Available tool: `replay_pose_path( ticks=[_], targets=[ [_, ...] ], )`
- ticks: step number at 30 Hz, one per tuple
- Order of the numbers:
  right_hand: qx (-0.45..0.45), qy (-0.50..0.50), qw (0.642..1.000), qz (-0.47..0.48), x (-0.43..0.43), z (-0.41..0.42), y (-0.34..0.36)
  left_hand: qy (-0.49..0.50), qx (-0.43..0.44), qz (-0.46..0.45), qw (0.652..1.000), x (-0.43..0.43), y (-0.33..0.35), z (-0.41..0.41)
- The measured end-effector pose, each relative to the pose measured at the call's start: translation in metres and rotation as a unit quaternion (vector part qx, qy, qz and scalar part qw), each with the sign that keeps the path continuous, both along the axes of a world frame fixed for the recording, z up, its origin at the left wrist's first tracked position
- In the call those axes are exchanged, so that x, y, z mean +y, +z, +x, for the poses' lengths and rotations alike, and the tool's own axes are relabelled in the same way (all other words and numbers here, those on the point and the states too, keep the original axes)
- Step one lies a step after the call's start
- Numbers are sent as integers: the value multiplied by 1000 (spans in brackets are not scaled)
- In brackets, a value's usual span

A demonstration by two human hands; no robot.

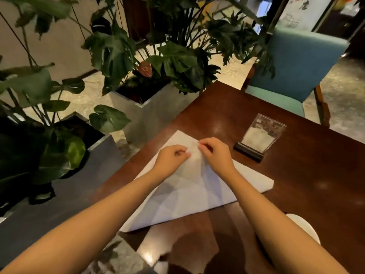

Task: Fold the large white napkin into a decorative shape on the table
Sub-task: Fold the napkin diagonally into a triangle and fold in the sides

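The large white napkin (189, 196) lies flat on the dark wooden table (308, 175), folded into a rough triangle with its point toward the far left edge. My left hand (170, 160) and my right hand (216, 155) rest on its upper part, close together. Each hand pinches a bit of the cloth between thumb and fingers near the top fold. My forearms cross the lower part of the napkin and hide some of it.
A clear acrylic sign holder (260, 136) on a black base stands just right of the napkin. A teal chair (296, 72) sits at the table's far side. Grey planters (150, 113) with big-leaved plants line the left. A white object (304, 226) shows at the near right.
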State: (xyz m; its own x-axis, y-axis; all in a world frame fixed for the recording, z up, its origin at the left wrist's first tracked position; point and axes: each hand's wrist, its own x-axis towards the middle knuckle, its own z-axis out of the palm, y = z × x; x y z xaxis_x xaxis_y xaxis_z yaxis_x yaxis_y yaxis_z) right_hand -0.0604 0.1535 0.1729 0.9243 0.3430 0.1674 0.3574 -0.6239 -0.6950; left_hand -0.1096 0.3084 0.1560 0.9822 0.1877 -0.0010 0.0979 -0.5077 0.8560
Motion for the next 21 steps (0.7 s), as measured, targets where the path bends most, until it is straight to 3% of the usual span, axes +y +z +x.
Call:
replay_pose_path(
  ticks=[8,13,21],
  targets=[
    [71,-45,996,-6,70,106,-39,84,55,-65,993,50,-30,105],
    [122,-68,987,-75,98,147,-93,84,104,-12,991,69,-77,145],
    [82,-119,981,-130,109,159,-142,21,105,89,990,81,-118,161]
  ],
)
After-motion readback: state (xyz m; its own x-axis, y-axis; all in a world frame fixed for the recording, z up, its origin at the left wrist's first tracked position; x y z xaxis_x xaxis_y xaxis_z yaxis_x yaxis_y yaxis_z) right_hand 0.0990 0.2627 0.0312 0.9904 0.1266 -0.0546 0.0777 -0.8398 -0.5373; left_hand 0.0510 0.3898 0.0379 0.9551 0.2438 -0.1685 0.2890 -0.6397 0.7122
